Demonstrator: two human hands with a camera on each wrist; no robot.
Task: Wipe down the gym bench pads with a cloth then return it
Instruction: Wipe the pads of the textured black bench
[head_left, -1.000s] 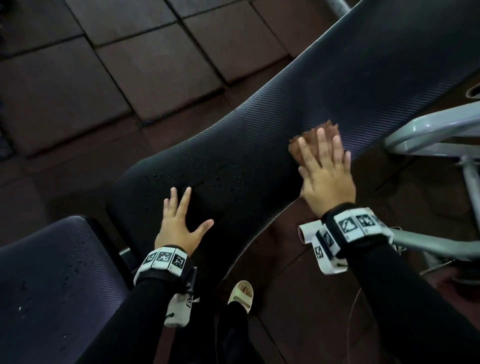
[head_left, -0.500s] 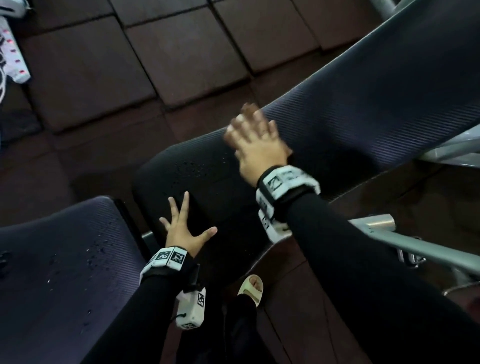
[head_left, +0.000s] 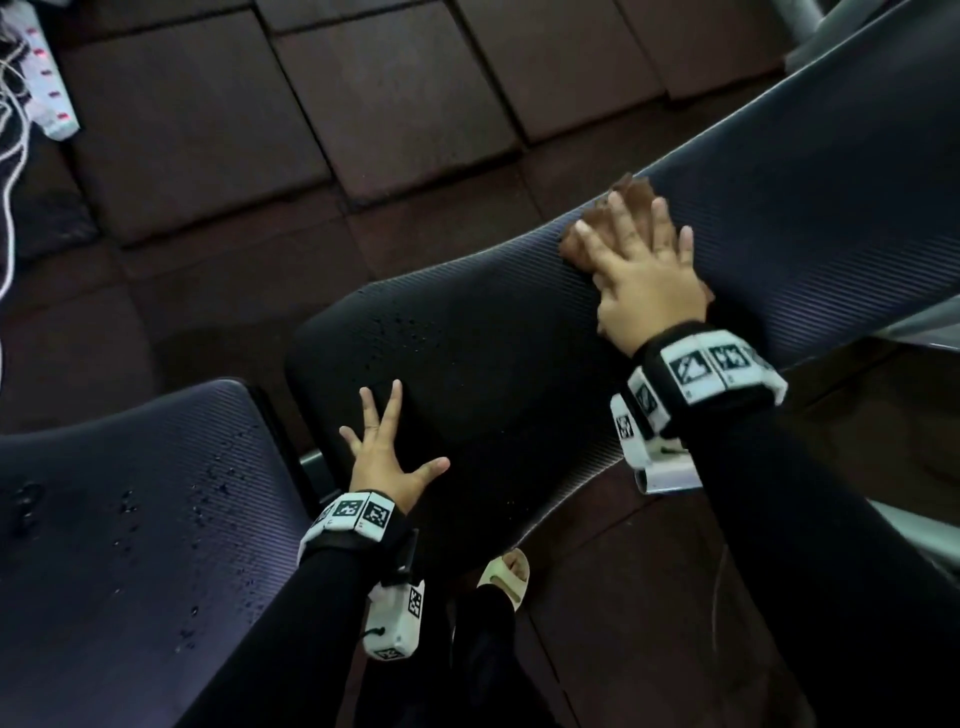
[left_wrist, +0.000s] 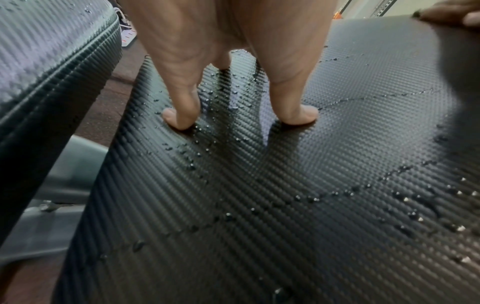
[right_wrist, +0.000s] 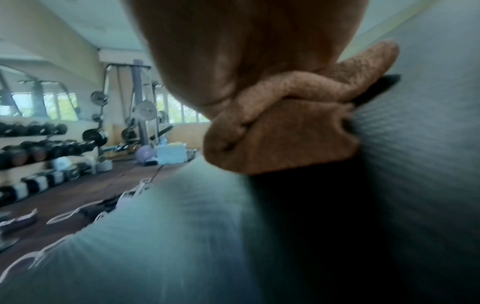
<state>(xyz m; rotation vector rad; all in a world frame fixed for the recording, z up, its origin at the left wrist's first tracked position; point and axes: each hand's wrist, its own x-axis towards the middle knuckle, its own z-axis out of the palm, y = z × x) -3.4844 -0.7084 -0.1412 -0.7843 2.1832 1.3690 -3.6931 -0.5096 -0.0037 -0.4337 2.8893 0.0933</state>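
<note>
A brown cloth (head_left: 631, 195) lies on the long black textured back pad (head_left: 519, 374) near its far edge. My right hand (head_left: 641, 260) presses flat on the cloth with straight spread fingers; the right wrist view shows the cloth (right_wrist: 285, 131) folded under the palm. My left hand (head_left: 382, 447) rests open on the near end of the same pad, fingers splayed, fingertips (left_wrist: 179, 119) touching the wet surface. Water droplets (left_wrist: 405, 197) dot the back pad (left_wrist: 285, 205). The seat pad (head_left: 130, 545) at lower left carries droplets too.
The grey metal bench frame (head_left: 924, 525) runs along the right. Brown rubber floor tiles (head_left: 208, 156) lie beyond the pad. A white power strip (head_left: 52, 98) with cables sits at far left. My sandalled foot (head_left: 506, 574) stands under the pad. Dumbbell racks (right_wrist: 39, 148) line the room.
My right hand swept the cloth from the right side leftward across the back pad, then back right and farther up it. The left hand stayed planted on the pad's near end.
</note>
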